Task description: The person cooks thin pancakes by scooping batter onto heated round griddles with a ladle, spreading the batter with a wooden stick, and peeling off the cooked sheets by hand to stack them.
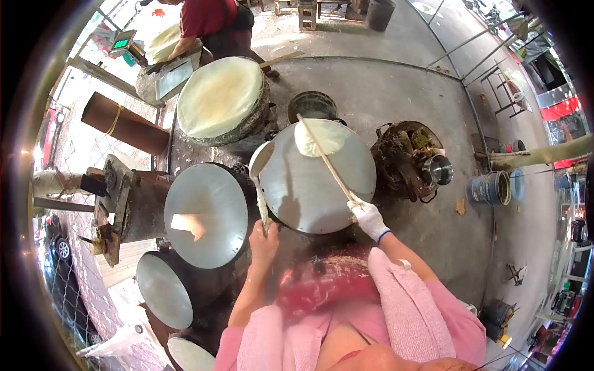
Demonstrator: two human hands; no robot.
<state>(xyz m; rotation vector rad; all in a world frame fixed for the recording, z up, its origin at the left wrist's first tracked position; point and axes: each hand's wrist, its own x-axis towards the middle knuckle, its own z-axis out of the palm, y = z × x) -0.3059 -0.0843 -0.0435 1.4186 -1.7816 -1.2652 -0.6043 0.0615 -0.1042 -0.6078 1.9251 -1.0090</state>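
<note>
My right hand (369, 221), in a white glove, is closed round a long thin wooden stick (328, 162). The stick's far end lies over a pale round patch of batter or dough (320, 138) at the back of a large grey round plate (309, 191). My bare left hand (264, 240) grips the whitish handle of a ladle-like tool (262, 198). That tool's pale, curved head is at the plate's left edge. The handle points away from me.
Left of the plate stand another grey round plate (207, 229) and a smaller one (162, 289). Behind is a stack of pale round sheets (223, 96). A dark pot (312, 106) and a metal basin (438, 169) sit nearby. Another person (213, 28) bends at the upper left.
</note>
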